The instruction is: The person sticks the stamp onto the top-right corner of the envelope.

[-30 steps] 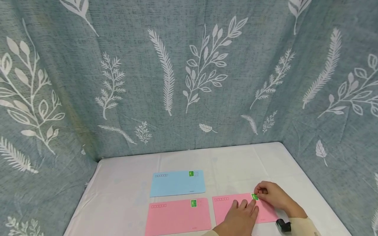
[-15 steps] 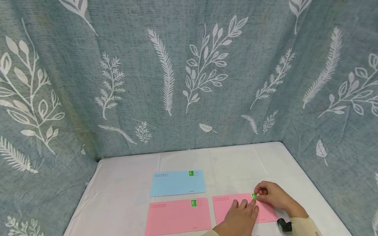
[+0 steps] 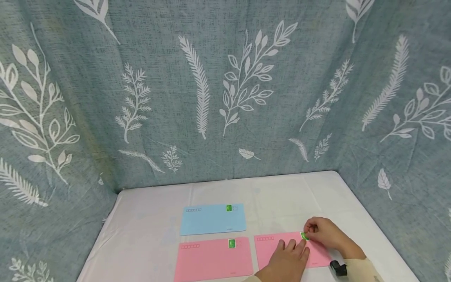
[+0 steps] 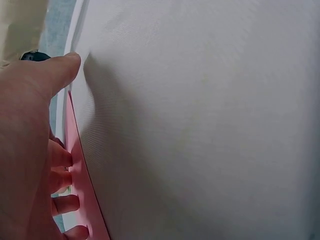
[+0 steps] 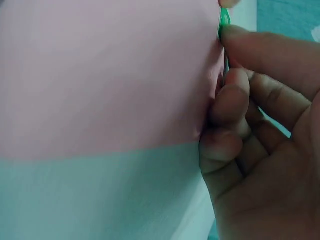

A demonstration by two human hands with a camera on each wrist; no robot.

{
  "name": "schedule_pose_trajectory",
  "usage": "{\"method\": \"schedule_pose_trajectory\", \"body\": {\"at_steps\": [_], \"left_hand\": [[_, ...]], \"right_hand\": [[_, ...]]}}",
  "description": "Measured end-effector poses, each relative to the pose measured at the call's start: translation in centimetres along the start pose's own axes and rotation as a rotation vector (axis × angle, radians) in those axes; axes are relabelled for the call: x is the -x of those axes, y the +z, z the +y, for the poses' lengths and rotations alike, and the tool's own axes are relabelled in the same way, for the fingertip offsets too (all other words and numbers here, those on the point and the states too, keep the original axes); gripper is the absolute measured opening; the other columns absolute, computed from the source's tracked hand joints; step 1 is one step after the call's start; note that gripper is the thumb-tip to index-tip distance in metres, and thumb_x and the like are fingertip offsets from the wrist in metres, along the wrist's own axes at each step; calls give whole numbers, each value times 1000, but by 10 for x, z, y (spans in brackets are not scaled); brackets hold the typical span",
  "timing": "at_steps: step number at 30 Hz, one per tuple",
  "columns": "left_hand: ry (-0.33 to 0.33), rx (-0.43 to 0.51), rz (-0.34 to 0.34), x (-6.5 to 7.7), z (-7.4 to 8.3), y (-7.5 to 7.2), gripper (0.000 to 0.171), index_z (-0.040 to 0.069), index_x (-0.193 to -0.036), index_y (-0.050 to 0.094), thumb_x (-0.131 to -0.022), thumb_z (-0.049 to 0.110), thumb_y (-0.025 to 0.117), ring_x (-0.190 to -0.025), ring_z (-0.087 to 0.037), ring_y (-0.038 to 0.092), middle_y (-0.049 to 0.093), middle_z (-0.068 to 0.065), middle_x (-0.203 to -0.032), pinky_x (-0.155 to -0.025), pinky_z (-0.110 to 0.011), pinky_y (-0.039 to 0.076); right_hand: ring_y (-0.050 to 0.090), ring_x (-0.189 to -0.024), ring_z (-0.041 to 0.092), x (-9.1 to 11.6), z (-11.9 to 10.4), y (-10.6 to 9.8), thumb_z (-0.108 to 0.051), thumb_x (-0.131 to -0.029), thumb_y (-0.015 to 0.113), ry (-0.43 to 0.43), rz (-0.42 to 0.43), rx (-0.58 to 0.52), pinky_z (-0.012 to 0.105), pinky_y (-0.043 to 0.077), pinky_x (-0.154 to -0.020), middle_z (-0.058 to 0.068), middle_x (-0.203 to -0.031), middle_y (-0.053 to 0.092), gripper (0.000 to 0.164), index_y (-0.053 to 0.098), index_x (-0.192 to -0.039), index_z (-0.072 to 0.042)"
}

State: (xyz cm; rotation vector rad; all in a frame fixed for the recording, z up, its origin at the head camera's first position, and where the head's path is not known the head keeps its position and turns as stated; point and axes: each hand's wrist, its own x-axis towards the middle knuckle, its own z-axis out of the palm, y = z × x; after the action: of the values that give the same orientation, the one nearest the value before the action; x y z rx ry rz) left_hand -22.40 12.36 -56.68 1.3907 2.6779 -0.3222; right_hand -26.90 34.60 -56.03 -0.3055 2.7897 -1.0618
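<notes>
A pink envelope lies flat on the white table, with a row of printed boxes at its upper left. My left hand rests on it with fingers spread; in the left wrist view its fingertips press on the pink paper. At the envelope's upper right corner is a small green stamp. My right hand holds this stamp at its edge, thumb against it and the other fingers curled, as the right wrist view shows with the stamp beside the thumb tip. The thumb partly covers the stamp.
Left of my hands lies another pink envelope with a green stamp. Behind it is a blue envelope, also stamped. A black wrist device sits by my right sleeve. Patterned grey-green curtains stand around the table.
Both hands stay nearly in place on the right pink envelope. The right thumb shifts slightly over the stamp and covers a bit more of it. The head view tilts a little.
</notes>
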Motion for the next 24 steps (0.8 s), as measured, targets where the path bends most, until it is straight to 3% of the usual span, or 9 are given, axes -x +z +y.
{"method": "schedule_pose_trajectory", "body": {"at_steps": [8, 15, 21, 24], "left_hand": [[-7, 3, -27, -1, 1, 1, 98, 34, -171, 35, -93, 91, 45, -145, -6, 33, 24, 15, -175, -114, -39, 38], [-6, -3, -26, -1, 3, 3, 95, 34, -171, 36, -94, 89, 47, -144, -7, 34, 25, 15, -175, -114, -40, 39], [-13, 9, -34, 0, 1, 1, 96, 34, -171, 35, -94, 89, 48, -144, -6, 34, 24, 16, -175, -113, -39, 38], [-11, 13, -30, 0, 2, 0, 95, 34, -171, 36, -94, 88, 48, -144, -6, 34, 25, 16, -174, -112, -39, 39]], "right_hand": [[49, -63, 10, -5, -3, 7, -22, -94, 82, 33, 31, 68, 30, 41, -61, -8, -67, 52, 25, 65, -77, -18], [50, -69, 9, -1, 3, 3, -5, -89, 82, -1, -17, 37, 28, 42, -63, -6, -75, 54, 17, 68, -86, -14], [50, -66, 10, -3, 0, 9, -20, -97, 81, 39, 27, 63, 29, 42, -62, -7, -71, 54, 22, 66, -81, -17], [50, -66, 10, -3, -1, 8, -18, -97, 80, 43, 22, 63, 29, 42, -62, -6, -72, 54, 21, 66, -82, -16]]}}
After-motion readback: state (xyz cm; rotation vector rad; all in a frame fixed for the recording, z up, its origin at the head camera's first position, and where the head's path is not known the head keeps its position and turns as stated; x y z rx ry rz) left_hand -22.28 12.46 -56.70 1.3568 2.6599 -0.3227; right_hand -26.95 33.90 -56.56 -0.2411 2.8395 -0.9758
